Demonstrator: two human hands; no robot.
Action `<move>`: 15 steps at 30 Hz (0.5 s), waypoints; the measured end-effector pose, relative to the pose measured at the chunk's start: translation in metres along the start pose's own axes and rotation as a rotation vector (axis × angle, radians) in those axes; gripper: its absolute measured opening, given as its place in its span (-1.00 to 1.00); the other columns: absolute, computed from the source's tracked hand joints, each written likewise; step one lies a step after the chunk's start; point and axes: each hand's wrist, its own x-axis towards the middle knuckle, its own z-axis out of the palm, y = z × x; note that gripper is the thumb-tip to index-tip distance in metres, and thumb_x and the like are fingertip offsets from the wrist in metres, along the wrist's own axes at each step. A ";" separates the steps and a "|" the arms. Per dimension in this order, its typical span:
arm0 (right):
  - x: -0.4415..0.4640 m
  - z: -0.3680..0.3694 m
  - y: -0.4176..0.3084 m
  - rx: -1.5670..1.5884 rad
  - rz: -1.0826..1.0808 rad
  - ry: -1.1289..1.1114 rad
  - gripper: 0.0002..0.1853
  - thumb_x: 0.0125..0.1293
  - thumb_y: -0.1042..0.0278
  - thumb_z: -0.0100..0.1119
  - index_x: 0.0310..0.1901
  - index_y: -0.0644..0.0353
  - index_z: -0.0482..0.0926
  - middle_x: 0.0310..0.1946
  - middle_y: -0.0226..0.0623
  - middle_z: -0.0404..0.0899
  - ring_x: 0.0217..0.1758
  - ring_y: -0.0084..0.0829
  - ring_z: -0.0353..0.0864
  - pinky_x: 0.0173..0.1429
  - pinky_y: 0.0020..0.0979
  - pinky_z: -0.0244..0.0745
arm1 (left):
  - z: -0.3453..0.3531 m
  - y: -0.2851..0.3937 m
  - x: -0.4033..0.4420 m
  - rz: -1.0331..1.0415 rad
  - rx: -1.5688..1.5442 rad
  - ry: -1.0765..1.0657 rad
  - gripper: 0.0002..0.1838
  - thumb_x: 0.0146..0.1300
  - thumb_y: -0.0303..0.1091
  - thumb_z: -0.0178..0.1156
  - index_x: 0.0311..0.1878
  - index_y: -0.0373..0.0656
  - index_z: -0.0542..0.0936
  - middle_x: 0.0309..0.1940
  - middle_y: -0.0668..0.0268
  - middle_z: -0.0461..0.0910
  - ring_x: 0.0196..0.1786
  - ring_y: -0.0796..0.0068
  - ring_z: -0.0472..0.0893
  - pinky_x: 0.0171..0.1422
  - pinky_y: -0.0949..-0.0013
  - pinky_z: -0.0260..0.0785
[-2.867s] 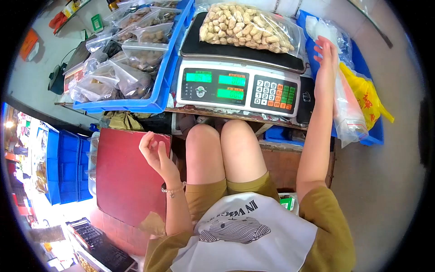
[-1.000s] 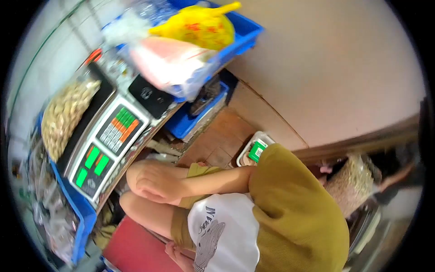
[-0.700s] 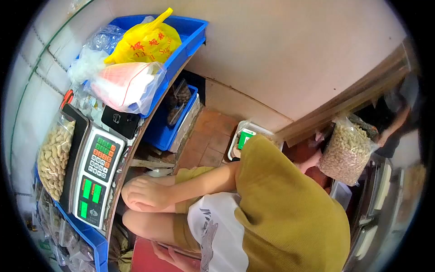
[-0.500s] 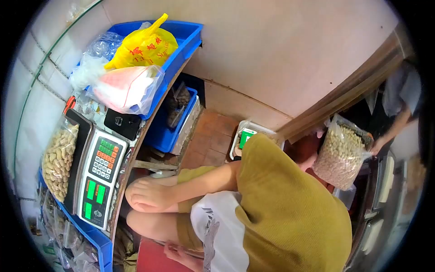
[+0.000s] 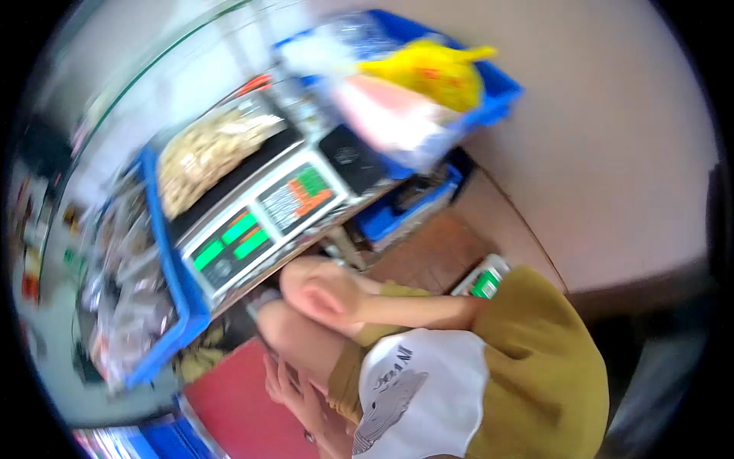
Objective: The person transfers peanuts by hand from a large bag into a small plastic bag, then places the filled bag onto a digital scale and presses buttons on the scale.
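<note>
My right hand (image 5: pixel 325 297) rests over my bare knee, blurred, and nothing shows in it. Lower down, my left hand (image 5: pixel 289 386) hangs beside my thigh, fingers apart, over a red surface (image 5: pixel 237 405). A ring-like band shows near that hand. Ahead of my knees stands a digital scale (image 5: pixel 264 222) with green displays and a keypad. A clear plastic bag of peanuts (image 5: pixel 206 157) lies on its dark platform. Neither hand touches the scale or the bag. My mustard sleeve and white shirt fill the lower right.
Beyond the scale, a blue tray (image 5: pixel 497 99) holds a yellow plastic bag (image 5: pixel 428 73) and other clear bags. A black box-like item (image 5: pixel 348 157) lies beside the scale. Left, another blue tray (image 5: pixel 172 283) borders several packed bags (image 5: pixel 130 306). A low blue bin (image 5: pixel 382 222) sits underneath.
My view has swung left and turned, so the scale and trays appear further right and tilted. The other person's arm and the large filled bag have left view. More of my left hand shows.
</note>
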 end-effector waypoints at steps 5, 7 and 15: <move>-0.014 0.018 0.021 -0.019 0.007 -0.035 -0.77 0.12 0.57 0.21 -0.17 0.16 0.50 -0.21 -0.18 0.51 -0.17 -0.16 0.47 -0.03 -0.22 0.36 | 0.018 0.019 0.047 -0.116 -0.583 0.230 -0.66 0.31 -0.43 0.08 0.14 -0.27 0.52 0.18 0.14 0.47 0.27 0.27 0.40 0.35 0.25 0.23; -0.004 0.017 0.014 -0.019 -0.016 -0.048 -0.80 0.15 0.60 0.16 -0.17 0.19 0.50 -0.23 -0.19 0.50 -0.17 -0.17 0.47 -0.04 -0.25 0.36 | 0.030 0.022 0.061 -0.181 -0.941 0.251 -0.69 0.30 -0.43 0.08 0.09 -0.29 0.53 0.10 0.20 0.52 0.17 0.39 0.46 0.28 0.35 0.27; -0.005 0.009 0.021 0.063 0.191 -0.012 -0.81 0.22 0.53 0.15 -0.13 0.24 0.45 -0.20 -0.11 0.46 -0.14 -0.15 0.42 0.01 -0.23 0.31 | 0.036 0.041 0.133 -0.383 -1.093 0.180 -0.85 0.32 -0.49 0.03 -0.09 -0.26 0.52 -0.11 0.29 0.55 -0.05 0.53 0.50 0.15 0.46 0.28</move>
